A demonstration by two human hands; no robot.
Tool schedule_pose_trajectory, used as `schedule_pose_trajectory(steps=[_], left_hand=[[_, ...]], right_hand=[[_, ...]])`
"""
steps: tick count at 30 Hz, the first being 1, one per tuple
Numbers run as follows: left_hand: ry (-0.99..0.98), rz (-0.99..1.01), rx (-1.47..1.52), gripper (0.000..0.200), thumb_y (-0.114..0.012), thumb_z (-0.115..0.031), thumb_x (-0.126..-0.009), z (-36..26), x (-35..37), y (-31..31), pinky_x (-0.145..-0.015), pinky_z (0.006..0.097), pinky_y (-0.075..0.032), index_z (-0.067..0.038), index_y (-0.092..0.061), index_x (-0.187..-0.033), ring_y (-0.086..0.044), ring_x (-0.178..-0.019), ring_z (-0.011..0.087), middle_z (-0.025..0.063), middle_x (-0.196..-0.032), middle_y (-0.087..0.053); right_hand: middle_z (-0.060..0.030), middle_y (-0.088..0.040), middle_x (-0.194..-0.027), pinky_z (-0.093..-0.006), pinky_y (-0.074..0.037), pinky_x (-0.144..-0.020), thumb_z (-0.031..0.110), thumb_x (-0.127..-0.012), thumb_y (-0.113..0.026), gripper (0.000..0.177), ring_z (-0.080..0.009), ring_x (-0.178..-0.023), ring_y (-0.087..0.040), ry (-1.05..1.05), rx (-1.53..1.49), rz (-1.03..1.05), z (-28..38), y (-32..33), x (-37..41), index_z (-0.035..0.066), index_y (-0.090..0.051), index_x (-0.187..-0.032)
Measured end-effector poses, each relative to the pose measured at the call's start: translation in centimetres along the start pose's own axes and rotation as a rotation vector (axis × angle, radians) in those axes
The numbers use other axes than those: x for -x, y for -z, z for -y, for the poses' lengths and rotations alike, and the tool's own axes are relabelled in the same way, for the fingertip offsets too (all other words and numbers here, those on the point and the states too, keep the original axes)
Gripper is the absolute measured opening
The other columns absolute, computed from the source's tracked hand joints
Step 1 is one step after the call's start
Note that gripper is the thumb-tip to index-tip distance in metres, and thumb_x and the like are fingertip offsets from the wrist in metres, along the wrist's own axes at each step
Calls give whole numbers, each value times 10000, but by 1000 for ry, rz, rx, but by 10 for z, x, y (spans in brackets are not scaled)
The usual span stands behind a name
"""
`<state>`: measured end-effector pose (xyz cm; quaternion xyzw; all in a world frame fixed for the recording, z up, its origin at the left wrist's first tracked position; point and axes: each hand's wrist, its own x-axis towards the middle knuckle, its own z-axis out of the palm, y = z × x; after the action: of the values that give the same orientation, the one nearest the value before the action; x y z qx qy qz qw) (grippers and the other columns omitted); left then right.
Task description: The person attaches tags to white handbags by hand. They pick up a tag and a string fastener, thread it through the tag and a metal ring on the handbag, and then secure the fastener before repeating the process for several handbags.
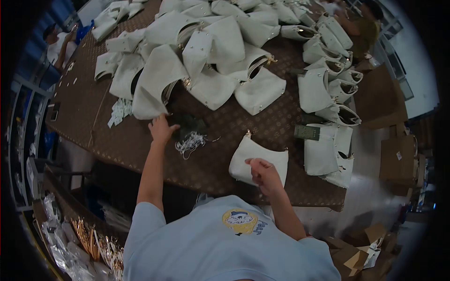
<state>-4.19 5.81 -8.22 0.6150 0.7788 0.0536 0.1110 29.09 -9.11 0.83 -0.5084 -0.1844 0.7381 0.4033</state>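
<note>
My left hand (162, 128) reaches over the brown patterned table (126, 147), fingers apart, beside a dark green bundle (190, 125) and near the lower edge of a white bag (158, 77). White strings (191, 144) lie in a tangle just below the bundle. My right hand (263, 173) is over a single white bag (243, 157) near the table's front edge. Its fingers are curled together with the thumb; whatever is between them is too small to make out. That bag lies flat, with a gold-coloured fitting at its top corner.
Many white bags (225, 40) are heaped across the back. More bags (319, 89) stand along the right, with a green card (307, 132) on one. White tags (121, 111) lie at left. People (62, 47) (367, 30) are at both far sides. Cardboard boxes (397, 157) stand right.
</note>
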Motion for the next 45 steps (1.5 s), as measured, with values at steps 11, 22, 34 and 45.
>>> schedule_pose_trajectory(steps=[11, 22, 34, 45], left_hand=[[-94, -33, -105, 588, -667, -492, -634, 6, 2, 8, -922, 449, -317, -80, -603, -1049, -494, -1069, 276, 91, -1127, -555], [404, 413, 2115, 384, -513, -420, -862, -138, 128, 60, -736, 366, -513, -50, -566, -950, -599, -853, 260, 85, -913, -603], [-662, 251, 883, 501, -624, -18, -781, -150, 163, 80, -881, 300, -413, -41, -465, -1255, -531, -1073, 208, 111, -1205, -531], [-621, 586, 1296, 240, -525, 14, -851, -149, 168, 65, -730, 218, -442, -26, -593, -1078, -546, -842, 96, 57, -981, -564]], right_hand=[[79, -413, -573, -182, -213, -409, 259, -850, -620, 226, -11, -471, -309, 7, 48, -6, -13, 1, 9, 55, -655, -940], [-18, -576, -633, -222, -398, -505, 121, -791, -661, 231, -75, -547, -494, 684, 737, -160, -12, -43, 8, 62, -646, -1013], [-21, -605, -695, -234, -416, -562, 126, -831, -613, 113, -67, -612, -512, 559, 651, -38, 17, 4, 20, 25, -635, -877], [-49, -569, -760, -217, -405, -683, 147, -927, -463, 533, -75, -718, -514, 378, 362, 289, 28, 2, 37, 76, -196, -1383]])
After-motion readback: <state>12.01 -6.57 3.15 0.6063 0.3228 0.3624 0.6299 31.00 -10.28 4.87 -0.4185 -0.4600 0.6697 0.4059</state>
